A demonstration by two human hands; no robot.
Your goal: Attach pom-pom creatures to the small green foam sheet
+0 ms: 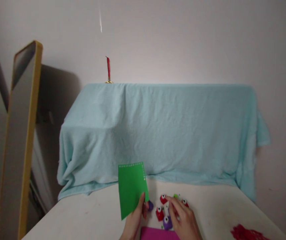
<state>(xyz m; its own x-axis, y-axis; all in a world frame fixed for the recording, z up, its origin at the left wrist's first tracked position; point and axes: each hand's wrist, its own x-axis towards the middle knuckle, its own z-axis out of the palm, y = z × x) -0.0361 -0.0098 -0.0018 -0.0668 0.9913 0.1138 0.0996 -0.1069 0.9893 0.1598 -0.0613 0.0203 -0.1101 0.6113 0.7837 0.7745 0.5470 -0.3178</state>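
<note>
My left hand [135, 221] pinches the lower right corner of a green sheet of paper [131, 188] and holds it upright above the white table [83, 216]. Small punched holes run along the sheet's top and right edges. My right hand [184, 220] lies over a cluster of small red and purple paper punches [163, 208], fingers curled on one of them. A small green piece [175, 196] sits by its fingertips. A pink sheet [159, 234] lies on the table at the bottom edge between my hands.
A light blue cloth [162, 130] drapes a large box-like shape at the back of the table. A yellow-framed mirror [20, 133] leans at the left. Red scraps [246, 233] lie at the table's right front. A red ribbon [108, 68] stands behind the cloth.
</note>
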